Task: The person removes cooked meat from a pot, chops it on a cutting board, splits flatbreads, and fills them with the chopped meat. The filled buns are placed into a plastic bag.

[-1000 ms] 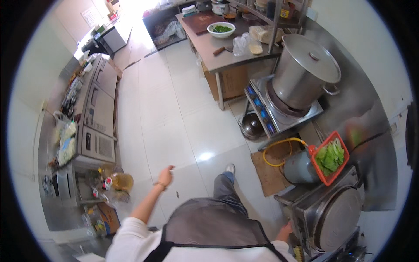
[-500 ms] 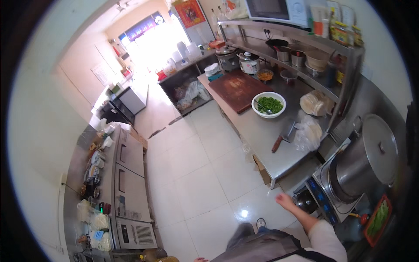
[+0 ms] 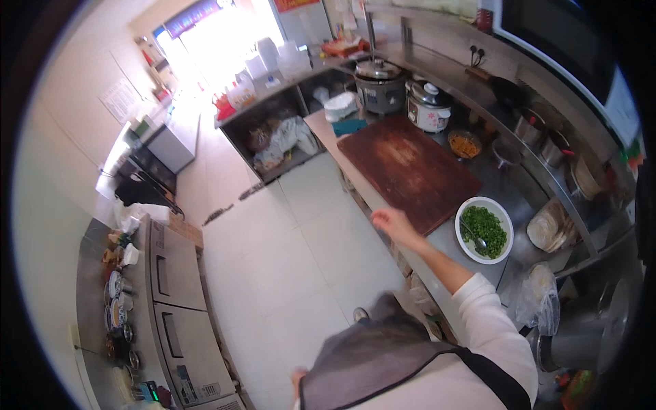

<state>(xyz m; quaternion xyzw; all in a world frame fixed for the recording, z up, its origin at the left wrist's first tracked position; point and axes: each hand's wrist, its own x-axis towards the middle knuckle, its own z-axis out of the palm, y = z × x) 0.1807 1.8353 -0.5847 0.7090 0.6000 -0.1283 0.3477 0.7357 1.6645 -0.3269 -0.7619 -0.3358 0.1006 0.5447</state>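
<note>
My right hand (image 3: pixel 391 224) hangs over the near edge of the steel worktable, beside a large brown chopping board (image 3: pixel 410 171). Its fingers are loosely curled and hold nothing that shows. To the right of that forearm stands a white bowl (image 3: pixel 506 236) of chopped green herbs (image 3: pixel 486 222), with a metal spoon (image 3: pixel 480 242) in it. Low at my left side, next to the grey apron (image 3: pixel 369 362), my left hand (image 3: pixel 298 377) shows only in part; its fingers are blurred and mostly hidden.
Two lidded cookers, one grey (image 3: pixel 379 92) and one white (image 3: pixel 428 113), stand behind the board near a bowl of orange food (image 3: pixel 465 145). A steel shelf (image 3: pixel 471 78) runs above the table. Refrigerated cabinets (image 3: pixel 179 294) line the left, with pale floor tiles (image 3: pixel 273 232) between.
I have walked forward along the worktable, so the board and bowl look nearer. My right hand has come up from beside the stove to the table's edge. The cleaver is out of sight.
</note>
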